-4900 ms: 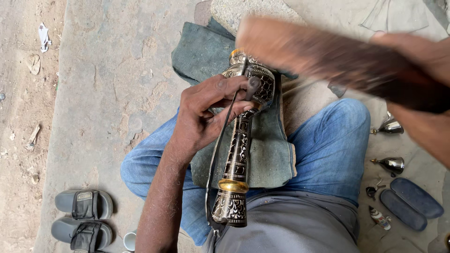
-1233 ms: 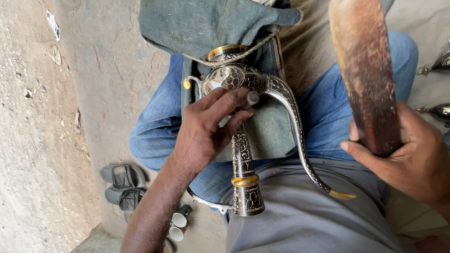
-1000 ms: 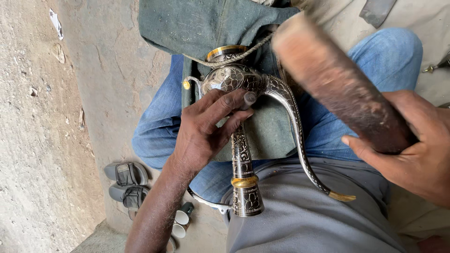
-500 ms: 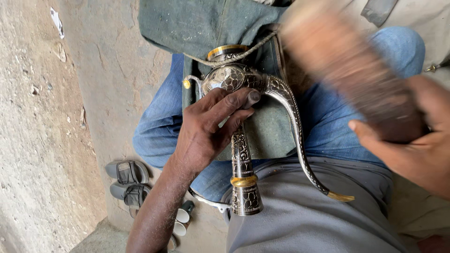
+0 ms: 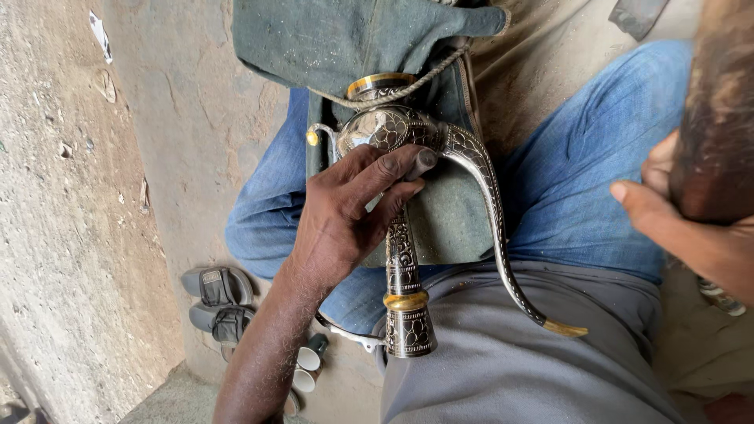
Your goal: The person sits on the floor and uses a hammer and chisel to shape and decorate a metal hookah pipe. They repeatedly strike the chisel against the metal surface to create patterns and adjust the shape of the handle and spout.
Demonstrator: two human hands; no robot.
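An engraved silver metal ewer (image 5: 400,259) with a long curved spout and brass bands lies across my lap on a grey-green cloth (image 5: 452,220). My left hand (image 5: 345,212) presses down on its round body, fingers spread over the engraving. At the right edge my right hand (image 5: 679,224) grips a thick brown wooden mallet (image 5: 719,118), raised above my blue-jeaned thigh. The mallet's top is cut off by the frame.
A pair of grey sandals (image 5: 216,302) lies on the concrete floor at the lower left. Small white cups (image 5: 306,369) stand beside my left forearm. A rope (image 5: 408,86) crosses the cloth above the ewer. A metal piece (image 5: 719,294) shows under my right wrist.
The wooden mallet has swung from over the spout toward the right and upward with my right hand. My left hand stays on the ewer's body.
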